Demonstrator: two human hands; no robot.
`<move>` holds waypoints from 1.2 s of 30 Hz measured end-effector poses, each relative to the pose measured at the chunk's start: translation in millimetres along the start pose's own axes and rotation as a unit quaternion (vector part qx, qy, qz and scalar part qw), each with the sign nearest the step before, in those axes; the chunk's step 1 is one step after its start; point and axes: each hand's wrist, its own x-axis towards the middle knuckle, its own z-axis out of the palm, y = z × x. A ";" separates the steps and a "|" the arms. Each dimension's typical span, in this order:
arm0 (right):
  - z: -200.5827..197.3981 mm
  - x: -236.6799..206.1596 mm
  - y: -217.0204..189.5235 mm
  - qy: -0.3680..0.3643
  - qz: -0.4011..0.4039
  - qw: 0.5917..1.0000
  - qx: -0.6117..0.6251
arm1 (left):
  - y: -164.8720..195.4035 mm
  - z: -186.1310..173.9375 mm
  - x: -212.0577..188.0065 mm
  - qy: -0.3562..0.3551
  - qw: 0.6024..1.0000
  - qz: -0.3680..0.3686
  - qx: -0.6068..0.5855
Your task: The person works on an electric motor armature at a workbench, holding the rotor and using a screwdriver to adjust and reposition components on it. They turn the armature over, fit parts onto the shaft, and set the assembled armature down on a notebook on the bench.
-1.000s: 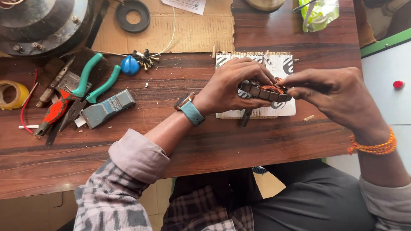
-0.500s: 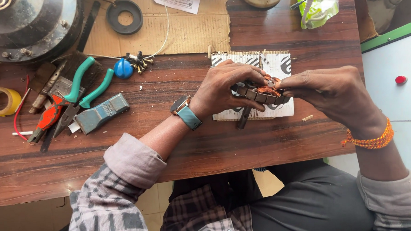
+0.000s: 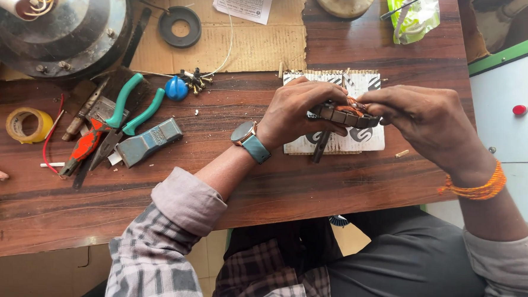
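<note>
Right now your left hand point(image 3: 295, 108) and your right hand point(image 3: 423, 121) meet over the wooden bench point(image 3: 230, 191), and both are closed on the same small part: a ring-shaped motor winding point(image 3: 344, 113) with grey metal segments and coppery wire showing on top. It sits between the two hands, pinched at its left end by your left fingers, which curl over it from above, and at its right end by your right thumb and fingertips. It is held just above a black-and-white printed card point(image 3: 367, 139) lying flat on the bench; whether the part touches the card cannot be told. A dark slim tool point(image 3: 320, 147) pokes out below your left hand, sloping down toward you. Well off to your left lie green-handled pliers point(image 3: 123, 110), an orange-handled cutter point(image 3: 85, 147), a grey block-shaped tool point(image 3: 148, 141) and a roll of yellow tape point(image 3: 27, 124), all apart from your hands
</note>
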 end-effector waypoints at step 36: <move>3.7 -17.7 10.1 -0.030 -0.113 0.988 -0.101 | 29.8 -55.4 72.2 -0.276 0.960 0.018 -0.037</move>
